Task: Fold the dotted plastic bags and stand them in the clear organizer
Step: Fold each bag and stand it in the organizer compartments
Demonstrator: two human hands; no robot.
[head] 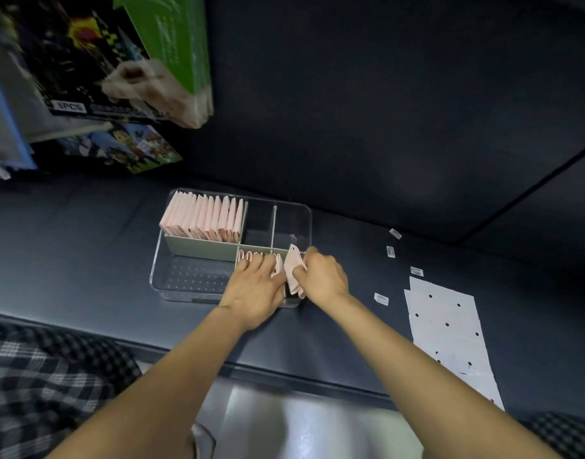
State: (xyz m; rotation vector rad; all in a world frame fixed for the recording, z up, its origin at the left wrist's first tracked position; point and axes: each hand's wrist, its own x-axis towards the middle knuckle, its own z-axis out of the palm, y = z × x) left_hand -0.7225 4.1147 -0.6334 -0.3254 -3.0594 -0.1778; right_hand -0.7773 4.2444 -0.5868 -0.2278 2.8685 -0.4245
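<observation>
Dark desk (86,226) against a dark wall. On it sits a clear organizer (304,220) with dividers. The right hand (321,276) pinches a folded pink bag (292,270) and holds it upright at the right end of the near-right compartment. The left hand (254,286), fingers straight and together, presses the row of bags (251,256) already standing there to the left. The back-left compartment holds a full row (201,217). To the right lies a stack of flat dotted bags (446,323). This looks like the insertion step; next, the bag likely needs sliding down into the gap.
</observation>
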